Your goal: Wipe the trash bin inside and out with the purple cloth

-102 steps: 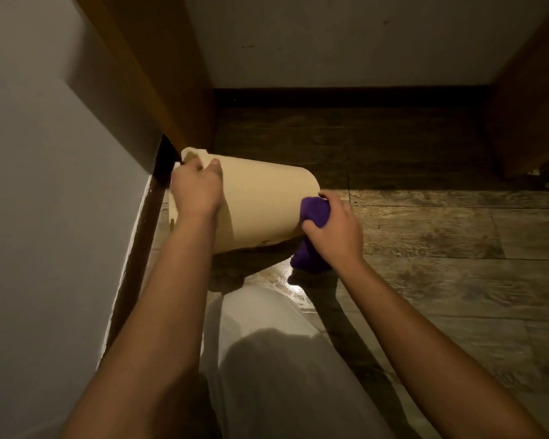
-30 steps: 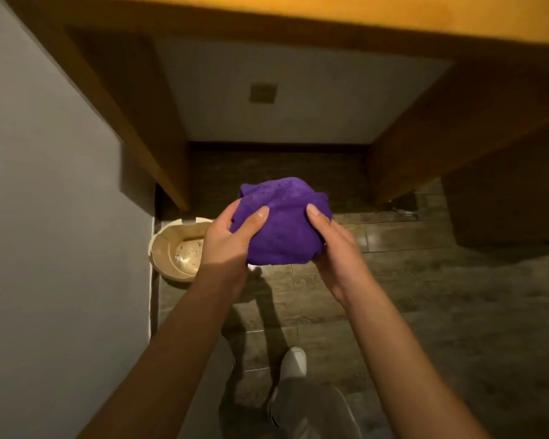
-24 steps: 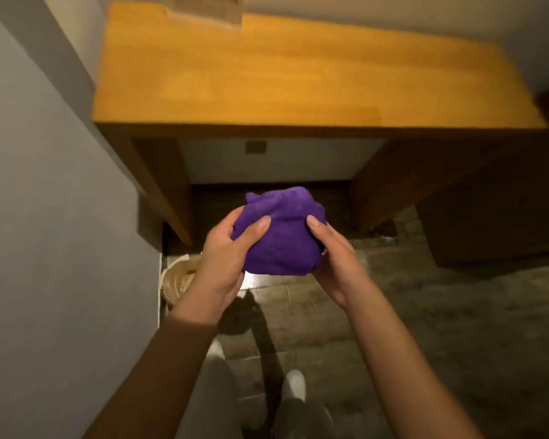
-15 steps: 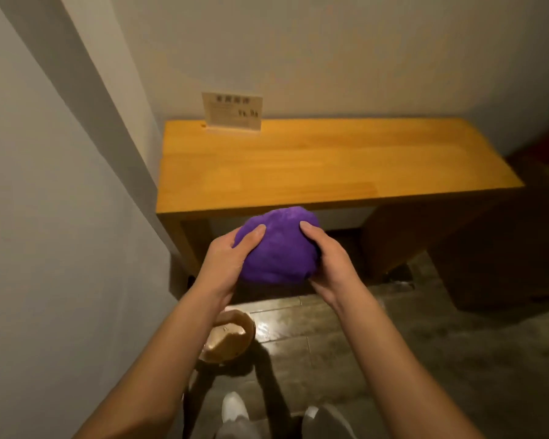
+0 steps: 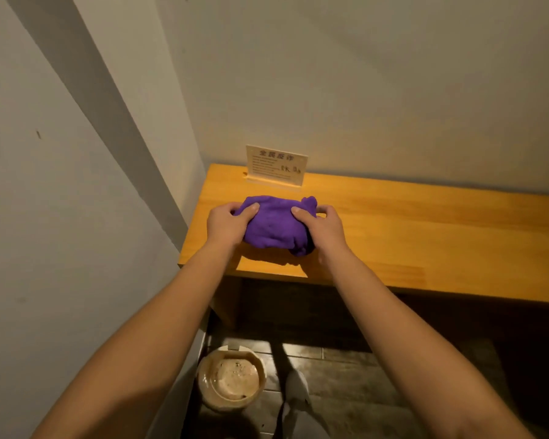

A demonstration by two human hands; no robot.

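The purple cloth is bunched into a lump and rests on the left end of the wooden table. My left hand grips its left side and my right hand grips its right side. The cream trash bin stands upright on the floor below, close to the left wall, its open mouth facing up. Specks show on its inner bottom.
A small printed sign stands at the back of the table against the wall. The left wall runs close beside the table and bin. A white shoe is on the dark plank floor next to the bin.
Both hands carried the cloth up from in front of the table and set it down on the tabletop. The view rose from the floor to the table; the bin stands on the floor.
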